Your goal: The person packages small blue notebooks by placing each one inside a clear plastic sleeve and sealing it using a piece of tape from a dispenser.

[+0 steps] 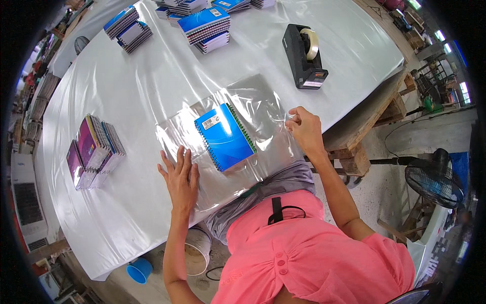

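Observation:
A blue spiral-bound notebook [228,142] with a small white barcode label lies on a clear plastic sheet [177,126] at the near edge of the table. Fingers spread, my left hand [180,180] rests flat on the sheet's near left part, beside the notebook and apart from it. At the sheet's right edge, my right hand [306,133] is closed, thumb and fingers pinched together on the plastic. Exactly how much of the sheet is between those fingers is hard to see.
A black tape dispenser [304,58] with a clear roll stands far right on the covered table [126,213]. Stacks of blue notebooks [205,25] sit at the back, purple notebooks [93,152] at left. A black fan [435,177] and a blue bucket [139,270] are off the table.

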`<state>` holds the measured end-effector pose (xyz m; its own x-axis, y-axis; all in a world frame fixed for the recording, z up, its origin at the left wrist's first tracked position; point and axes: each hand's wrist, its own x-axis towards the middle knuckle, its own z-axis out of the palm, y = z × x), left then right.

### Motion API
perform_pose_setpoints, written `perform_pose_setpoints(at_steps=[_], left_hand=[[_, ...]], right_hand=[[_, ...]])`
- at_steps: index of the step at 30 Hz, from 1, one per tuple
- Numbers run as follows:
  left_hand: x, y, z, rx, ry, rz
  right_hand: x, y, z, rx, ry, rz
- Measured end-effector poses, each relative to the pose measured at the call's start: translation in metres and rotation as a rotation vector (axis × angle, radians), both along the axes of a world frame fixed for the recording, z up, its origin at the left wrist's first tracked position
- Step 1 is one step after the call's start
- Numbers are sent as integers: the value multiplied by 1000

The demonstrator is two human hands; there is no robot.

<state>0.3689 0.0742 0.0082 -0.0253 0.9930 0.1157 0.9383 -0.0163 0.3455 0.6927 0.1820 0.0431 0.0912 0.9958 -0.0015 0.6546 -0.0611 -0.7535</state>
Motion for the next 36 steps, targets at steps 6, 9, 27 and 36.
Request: perform_pose_setpoints(at_steps=[6,9,27,36], left_hand=[[-1,0,0,10,28,-4],[-1,0,2,5,65,-12],[81,58,10,112,-1061,240],[86,54,21,184,-850,189]], right_hand=[[-11,-5,21,41,-273,99],[-18,-5,25,601,-391,179],[-86,-45,56,296,-180,1042],[-60,5,27,453,118,936]])
